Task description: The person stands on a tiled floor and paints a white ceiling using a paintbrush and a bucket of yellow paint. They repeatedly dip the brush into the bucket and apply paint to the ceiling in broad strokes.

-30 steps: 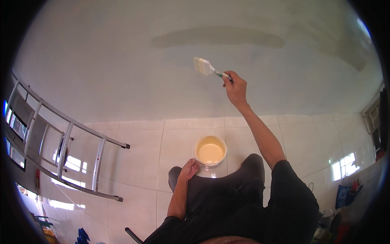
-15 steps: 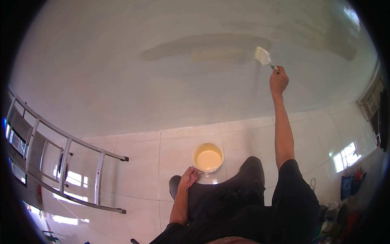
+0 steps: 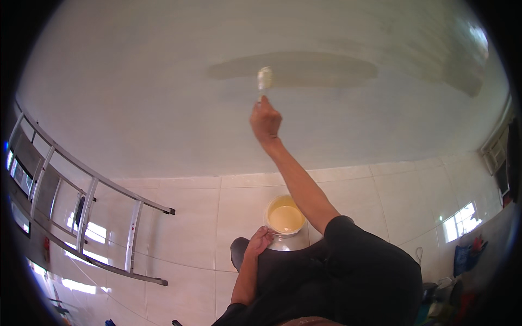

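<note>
Step in hand, as I judged it: brushing the pale liquid onto the wall (image 3: 141, 114). Right hand (image 3: 266, 120) was out at arm's length, closed in a fist round the handle of a flat brush (image 3: 265, 80), bristles up, head slightly blurred. The brush overlapped the lower left part of a darker, wet-looking band (image 3: 326, 68); whether bristles touched the wall, I couldn't tell.

Left hand (image 3: 260, 240) was low by the knee, fingers curled in on the near-left edge of a round tub (image 3: 283, 200), holding it; by rim or handle, unclear. Cream liquid (image 3: 286, 220) lay inside.

Next move, to my mind, called for a level stroke with even pressure along the band's edge, tub kept upright, and a fresh dip once the bristles dragged dry.
</note>
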Action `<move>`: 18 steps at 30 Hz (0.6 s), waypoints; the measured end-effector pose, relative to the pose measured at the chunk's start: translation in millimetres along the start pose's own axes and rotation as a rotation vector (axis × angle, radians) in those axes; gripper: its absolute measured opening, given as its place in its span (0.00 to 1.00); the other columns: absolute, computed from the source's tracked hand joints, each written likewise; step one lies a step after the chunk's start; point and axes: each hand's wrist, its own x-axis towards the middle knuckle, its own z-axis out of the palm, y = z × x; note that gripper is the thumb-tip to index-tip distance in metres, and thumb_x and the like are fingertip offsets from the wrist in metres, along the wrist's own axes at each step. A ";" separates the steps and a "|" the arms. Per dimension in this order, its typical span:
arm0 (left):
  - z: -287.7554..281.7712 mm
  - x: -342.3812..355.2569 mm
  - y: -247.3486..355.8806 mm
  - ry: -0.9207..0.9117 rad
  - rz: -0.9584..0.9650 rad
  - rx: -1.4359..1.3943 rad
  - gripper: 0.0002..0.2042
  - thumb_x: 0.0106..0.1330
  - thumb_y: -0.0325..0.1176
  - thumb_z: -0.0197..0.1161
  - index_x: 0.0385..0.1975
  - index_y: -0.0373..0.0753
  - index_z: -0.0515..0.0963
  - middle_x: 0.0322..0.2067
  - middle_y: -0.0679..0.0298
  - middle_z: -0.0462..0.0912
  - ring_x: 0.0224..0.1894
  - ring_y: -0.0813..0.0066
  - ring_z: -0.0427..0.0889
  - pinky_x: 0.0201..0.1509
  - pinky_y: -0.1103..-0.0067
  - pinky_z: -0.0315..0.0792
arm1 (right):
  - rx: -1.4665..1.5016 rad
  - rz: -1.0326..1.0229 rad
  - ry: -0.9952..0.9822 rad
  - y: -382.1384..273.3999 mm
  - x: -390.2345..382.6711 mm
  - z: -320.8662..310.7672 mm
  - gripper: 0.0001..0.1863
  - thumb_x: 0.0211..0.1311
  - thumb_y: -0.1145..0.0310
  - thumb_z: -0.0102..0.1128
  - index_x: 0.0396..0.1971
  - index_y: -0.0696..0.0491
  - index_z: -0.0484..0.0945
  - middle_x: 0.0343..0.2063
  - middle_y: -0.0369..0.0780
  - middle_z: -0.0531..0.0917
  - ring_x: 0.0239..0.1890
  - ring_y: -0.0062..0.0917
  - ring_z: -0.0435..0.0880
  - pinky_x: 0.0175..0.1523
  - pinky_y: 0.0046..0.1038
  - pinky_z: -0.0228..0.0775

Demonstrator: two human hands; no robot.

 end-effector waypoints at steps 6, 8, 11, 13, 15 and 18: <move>-1.5 3.1 0.9 -0.005 -0.010 0.059 0.03 0.71 0.32 0.53 0.37 0.41 0.72 0.37 0.60 0.82 0.35 0.74 0.79 0.42 0.79 0.74 | 0.214 -0.110 -0.196 -56.0 -5.7 44.2 0.03 0.55 0.75 0.55 0.27 0.59 0.74 0.18 0.47 0.78 0.18 0.40 0.81 0.22 0.36 0.74; -0.4 3.6 4.0 -0.022 -0.021 0.103 0.04 0.70 0.35 0.56 0.38 0.43 0.73 0.36 0.63 0.82 0.37 0.72 0.79 0.43 0.75 0.74 | 0.217 -0.122 -0.187 -40.7 2.8 41.7 0.02 0.55 0.75 0.54 0.26 0.58 0.74 0.19 0.47 0.78 0.19 0.41 0.81 0.24 0.37 0.74; -12.0 0.4 4.0 0.024 -0.012 0.095 0.06 0.69 0.37 0.58 0.38 0.44 0.75 0.36 0.64 0.82 0.39 0.70 0.79 0.43 0.73 0.74 | 0.162 -0.105 -0.073 10.7 28.1 15.4 0.05 0.57 0.72 0.53 0.25 0.56 0.74 0.20 0.48 0.79 0.22 0.43 0.82 0.26 0.40 0.75; -15.0 4.5 -0.5 0.034 -0.007 0.086 0.06 0.69 0.38 0.58 0.37 0.44 0.75 0.35 0.65 0.81 0.39 0.69 0.79 0.43 0.72 0.74 | 0.117 -0.007 -0.034 64.2 44.6 -23.6 0.07 0.57 0.69 0.56 0.30 0.56 0.78 0.24 0.51 0.82 0.27 0.47 0.82 0.31 0.43 0.76; -19.6 4.5 1.5 0.017 0.000 0.101 0.06 0.68 0.38 0.59 0.37 0.44 0.76 0.35 0.65 0.81 0.40 0.69 0.78 0.44 0.72 0.73 | 0.043 0.068 0.013 118.0 58.7 -75.7 0.07 0.55 0.67 0.60 0.31 0.54 0.81 0.25 0.48 0.82 0.28 0.46 0.82 0.33 0.43 0.74; -8.0 3.1 0.0 0.079 -0.009 0.046 0.05 0.68 0.36 0.59 0.35 0.43 0.75 0.34 0.65 0.82 0.38 0.70 0.80 0.45 0.71 0.75 | -0.062 0.200 0.104 203.5 78.8 -161.0 0.07 0.55 0.66 0.62 0.31 0.52 0.82 0.22 0.49 0.82 0.28 0.46 0.82 0.33 0.41 0.73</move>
